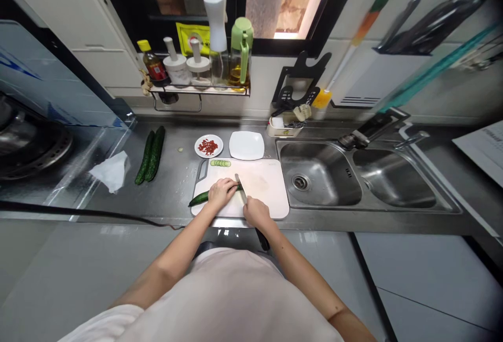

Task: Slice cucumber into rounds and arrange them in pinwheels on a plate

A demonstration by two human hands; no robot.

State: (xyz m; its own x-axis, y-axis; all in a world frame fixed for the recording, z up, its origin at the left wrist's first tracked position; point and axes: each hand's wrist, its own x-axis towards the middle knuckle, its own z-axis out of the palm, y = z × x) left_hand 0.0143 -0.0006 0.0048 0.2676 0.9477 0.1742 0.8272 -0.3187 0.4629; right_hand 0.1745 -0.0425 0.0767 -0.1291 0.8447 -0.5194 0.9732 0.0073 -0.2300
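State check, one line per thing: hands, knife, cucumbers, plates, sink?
left hand: pressing the cucumber
right hand: gripping the knife
knife: blade down at the cucumber
cucumber: partly sliced, on cutting board
slices: in a row
two cucumbers: whole
white plate: bare
sink: dry

Two whole cucumbers [150, 155] on steel counter [173, 195], crumpled tissue [110, 171] to left. Chilli dish [208, 146] beside white square plate [247, 145]. Double sink [326, 179] right. Condiment shelf [198, 89] on wall.

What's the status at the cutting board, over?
Left hand pinning cucumber on board. Right hand gripping knife, blade at cucumber's cut end. Slices at far edge, clear of blade.
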